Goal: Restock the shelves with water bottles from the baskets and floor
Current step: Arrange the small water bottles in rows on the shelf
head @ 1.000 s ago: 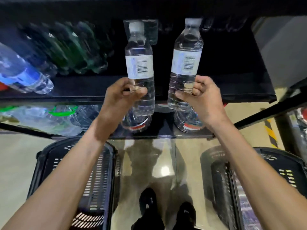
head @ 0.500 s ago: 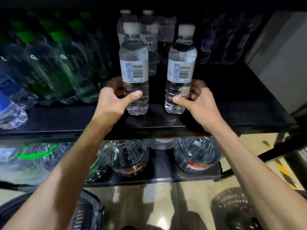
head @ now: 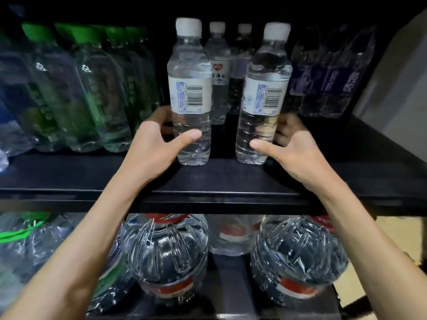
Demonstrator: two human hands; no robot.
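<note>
Green-capped bottles (head: 76, 88) stand in a row at upper left, purple-labelled bottles (head: 332, 82) at upper right; large clear jugs (head: 166, 257) with red labels sit below; a pale wall (head: 397, 84) stands far right

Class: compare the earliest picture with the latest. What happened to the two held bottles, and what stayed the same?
The left hand and right hand moved the left bottle and right bottle forward out of mid-air and stood them upright on the shelf. Unchanged: each hand still wraps its bottle.
</note>
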